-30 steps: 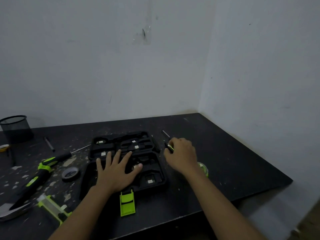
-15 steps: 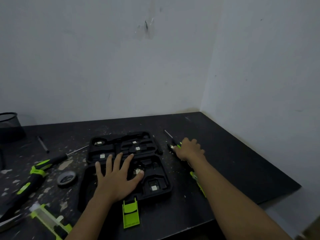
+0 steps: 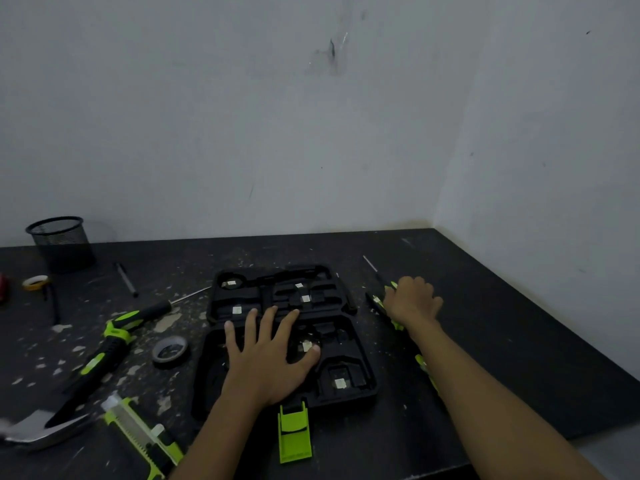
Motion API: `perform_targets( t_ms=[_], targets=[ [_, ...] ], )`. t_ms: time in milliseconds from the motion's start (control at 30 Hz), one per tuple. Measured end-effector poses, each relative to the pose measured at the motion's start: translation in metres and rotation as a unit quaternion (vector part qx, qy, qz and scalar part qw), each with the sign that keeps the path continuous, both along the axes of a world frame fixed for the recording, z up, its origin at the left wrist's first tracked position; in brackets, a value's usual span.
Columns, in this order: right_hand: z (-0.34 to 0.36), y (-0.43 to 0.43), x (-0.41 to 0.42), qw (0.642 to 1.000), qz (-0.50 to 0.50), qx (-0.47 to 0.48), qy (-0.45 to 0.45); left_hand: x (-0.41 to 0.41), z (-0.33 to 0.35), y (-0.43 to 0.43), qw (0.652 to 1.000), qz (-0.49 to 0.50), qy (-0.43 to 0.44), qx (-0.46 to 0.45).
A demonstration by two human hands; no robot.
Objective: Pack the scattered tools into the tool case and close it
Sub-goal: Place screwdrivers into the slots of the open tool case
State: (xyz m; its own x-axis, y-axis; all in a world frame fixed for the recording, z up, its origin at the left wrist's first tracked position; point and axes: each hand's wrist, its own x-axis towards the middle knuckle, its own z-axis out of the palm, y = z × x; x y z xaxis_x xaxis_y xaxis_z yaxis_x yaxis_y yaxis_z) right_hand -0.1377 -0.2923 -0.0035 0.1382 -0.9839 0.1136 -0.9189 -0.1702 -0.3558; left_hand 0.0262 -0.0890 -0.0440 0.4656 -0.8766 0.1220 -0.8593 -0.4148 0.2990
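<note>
Black flecked table (image 3: 485, 306) (tool case (image 3: 332, 327) open); pale walls (image 3: 207, 133) behind.

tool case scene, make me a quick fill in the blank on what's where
1. The left hand lies flat on the tool case, which is ____.
2. The right hand curls over a green-and-black tool on the case's ____ side.
3. The grey tape roll lies on the case's ____ side.
Missing words: open; right; left.

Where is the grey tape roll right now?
Head view: the grey tape roll lies just left of the open tool case, right of the hammer handle.
</note>
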Motion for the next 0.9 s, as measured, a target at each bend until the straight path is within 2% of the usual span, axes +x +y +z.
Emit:
perform_targets(
  t_ms=[167,267,333,433,633,767,900],
  targets=[
    [0.009,0.004,0.014,0.991,0.036,-0.021,-0.126,0.001,0.0,0.0,1.0,0.001,0.004,-0.007],
    [0.013,0.013,0.022,0.963,0.111,-0.014,-0.244,-0.001,0.0,0.001,1.0,0.004,0.006,-0.017],
    [0.016,0.023,0.025,0.946,0.169,0.001,-0.278,-0.001,0.001,0.001,1.0,0.005,0.007,-0.026],
    [0.017,0.033,0.031,0.939,0.23,0.021,-0.254,-0.002,0.002,0.001,0.999,0.009,0.008,-0.045],
    [0.002,0.03,0.04,0.949,0.26,0.036,-0.175,-0.004,0.002,0.002,0.991,0.043,0.034,-0.122],
    [-0.006,0.025,0.044,0.952,0.272,0.047,-0.135,-0.003,0.004,0.003,0.992,0.119,0.008,-0.049],
    [-0.007,0.014,0.053,0.959,0.271,0.032,-0.077,-0.004,0.005,0.002,0.991,0.13,0.017,-0.014]
  ],
)
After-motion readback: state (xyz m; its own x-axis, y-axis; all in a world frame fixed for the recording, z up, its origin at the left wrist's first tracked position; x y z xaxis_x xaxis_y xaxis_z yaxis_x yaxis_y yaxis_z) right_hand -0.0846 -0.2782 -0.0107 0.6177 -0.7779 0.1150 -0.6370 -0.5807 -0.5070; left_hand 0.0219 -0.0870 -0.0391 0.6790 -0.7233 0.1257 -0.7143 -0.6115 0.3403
